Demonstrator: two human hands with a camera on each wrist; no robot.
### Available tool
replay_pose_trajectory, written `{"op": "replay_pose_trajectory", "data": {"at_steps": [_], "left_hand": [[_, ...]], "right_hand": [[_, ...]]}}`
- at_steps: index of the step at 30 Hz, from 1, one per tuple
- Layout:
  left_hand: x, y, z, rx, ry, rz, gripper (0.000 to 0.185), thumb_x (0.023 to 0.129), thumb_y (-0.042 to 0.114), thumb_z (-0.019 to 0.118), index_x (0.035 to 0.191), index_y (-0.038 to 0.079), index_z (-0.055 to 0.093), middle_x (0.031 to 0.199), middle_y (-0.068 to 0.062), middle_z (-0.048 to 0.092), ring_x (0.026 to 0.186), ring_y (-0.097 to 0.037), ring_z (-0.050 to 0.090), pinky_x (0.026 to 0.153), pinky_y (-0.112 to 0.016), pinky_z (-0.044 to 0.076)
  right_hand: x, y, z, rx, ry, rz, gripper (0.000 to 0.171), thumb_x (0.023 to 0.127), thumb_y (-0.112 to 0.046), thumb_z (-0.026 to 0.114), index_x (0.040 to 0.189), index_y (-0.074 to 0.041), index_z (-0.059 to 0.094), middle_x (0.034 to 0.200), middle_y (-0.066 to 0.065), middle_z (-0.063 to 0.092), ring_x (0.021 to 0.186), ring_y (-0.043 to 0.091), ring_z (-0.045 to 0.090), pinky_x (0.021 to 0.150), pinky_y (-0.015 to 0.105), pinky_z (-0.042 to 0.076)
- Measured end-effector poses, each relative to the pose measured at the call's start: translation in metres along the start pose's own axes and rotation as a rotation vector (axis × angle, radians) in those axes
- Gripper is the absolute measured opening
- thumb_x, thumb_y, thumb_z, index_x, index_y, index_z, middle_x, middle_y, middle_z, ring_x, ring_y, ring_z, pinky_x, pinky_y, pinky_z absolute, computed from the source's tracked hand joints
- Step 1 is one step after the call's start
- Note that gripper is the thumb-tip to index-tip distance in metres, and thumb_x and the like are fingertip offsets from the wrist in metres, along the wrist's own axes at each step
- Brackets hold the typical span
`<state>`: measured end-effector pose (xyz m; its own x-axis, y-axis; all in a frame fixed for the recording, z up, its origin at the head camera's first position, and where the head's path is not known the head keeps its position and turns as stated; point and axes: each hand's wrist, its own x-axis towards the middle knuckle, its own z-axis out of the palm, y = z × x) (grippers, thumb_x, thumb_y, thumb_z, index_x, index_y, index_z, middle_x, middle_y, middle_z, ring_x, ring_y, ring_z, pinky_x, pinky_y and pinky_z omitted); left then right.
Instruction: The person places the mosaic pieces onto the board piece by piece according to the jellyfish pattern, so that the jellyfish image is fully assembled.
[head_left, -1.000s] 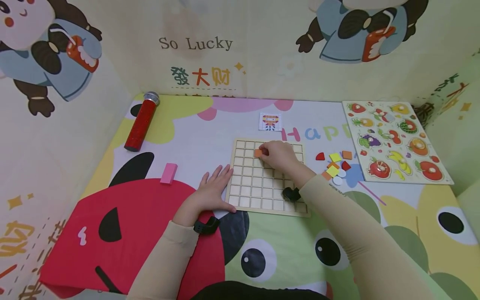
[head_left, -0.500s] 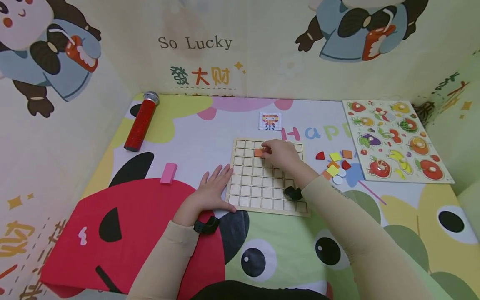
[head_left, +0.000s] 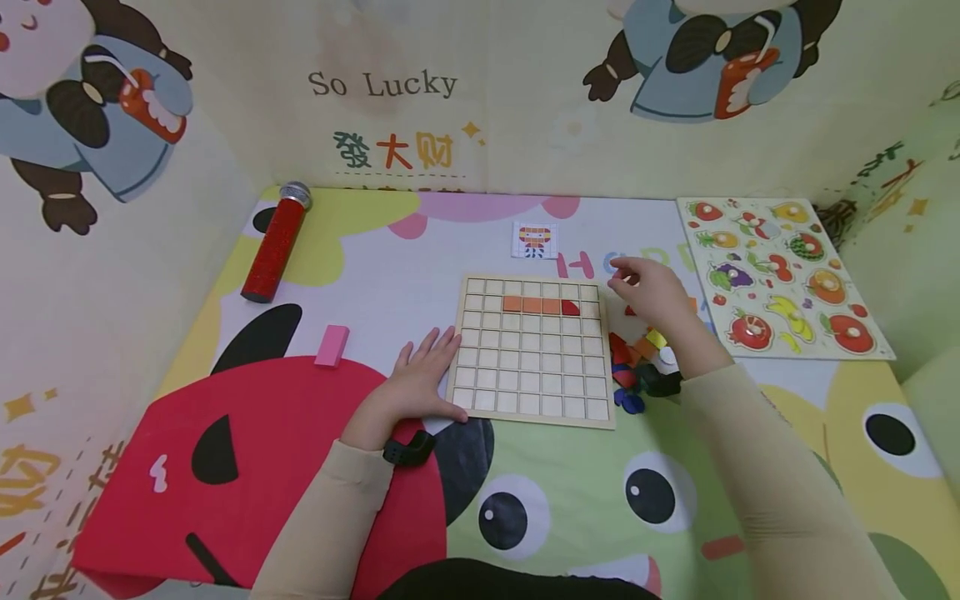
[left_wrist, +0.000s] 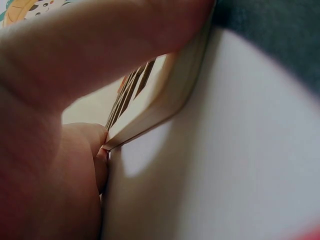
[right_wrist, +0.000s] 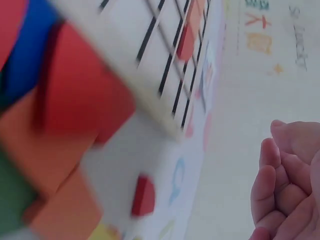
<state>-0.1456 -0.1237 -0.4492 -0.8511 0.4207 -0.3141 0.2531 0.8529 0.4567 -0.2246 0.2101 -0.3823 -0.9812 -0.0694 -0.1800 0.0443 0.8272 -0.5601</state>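
Note:
A wooden grid board lies on the table in the head view. Near its far edge, one row holds three orange square tiles and a red quarter-circle tile. My left hand rests flat at the board's left edge, fingers spread and straight, thumb by the near corner. In the left wrist view, the fingers touch the board's side. My right hand hovers right of the board over loose tiles. The right wrist view shows its fingers loosely bent with nothing between them.
Loose red, orange, yellow, white and blue tiles lie along the board's right side, partly hidden by my right wrist. A small pattern card lies beyond the board. A fruit puzzle board, red microphone and pink block stand around.
My right hand has left the leftmost orange tile and moved right, off the board, uncovering the row of orange and red tiles. My left hand keeps its place. The head view has shifted slightly.

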Motion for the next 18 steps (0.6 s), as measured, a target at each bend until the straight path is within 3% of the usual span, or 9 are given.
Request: {"op": "replay_pose_trajectory", "data": {"at_steps": [7,18], "left_hand": [[-0.002,0.001,-0.002,-0.004,-0.004,0.002,0.117,0.060,0.046,0.078,0.147,0.016,0.008,0.155,-0.002,0.004,0.141,-0.025,-0.002,0.109,-0.057,0.001],[-0.003,0.001,-0.002,0.000,0.000,0.007,0.115,0.061,0.048,0.077,0.147,0.016,0.007,0.155,-0.001,0.003,0.141,-0.024,-0.003,0.110,-0.055,0.001]], "right_hand": [[-0.005,0.032,-0.013,0.000,-0.011,0.064,0.046,0.092,-0.026,0.053,0.133,-0.008,0.043,0.111,0.015,0.051,0.091,0.028,0.045,0.061,0.027,0.045],[-0.001,0.060,-0.014,-0.075,-0.225,0.090,0.045,0.092,-0.027,0.051,0.131,-0.006,0.043,0.124,0.020,0.048,0.101,0.033,0.047,0.088,0.048,0.042]]}}
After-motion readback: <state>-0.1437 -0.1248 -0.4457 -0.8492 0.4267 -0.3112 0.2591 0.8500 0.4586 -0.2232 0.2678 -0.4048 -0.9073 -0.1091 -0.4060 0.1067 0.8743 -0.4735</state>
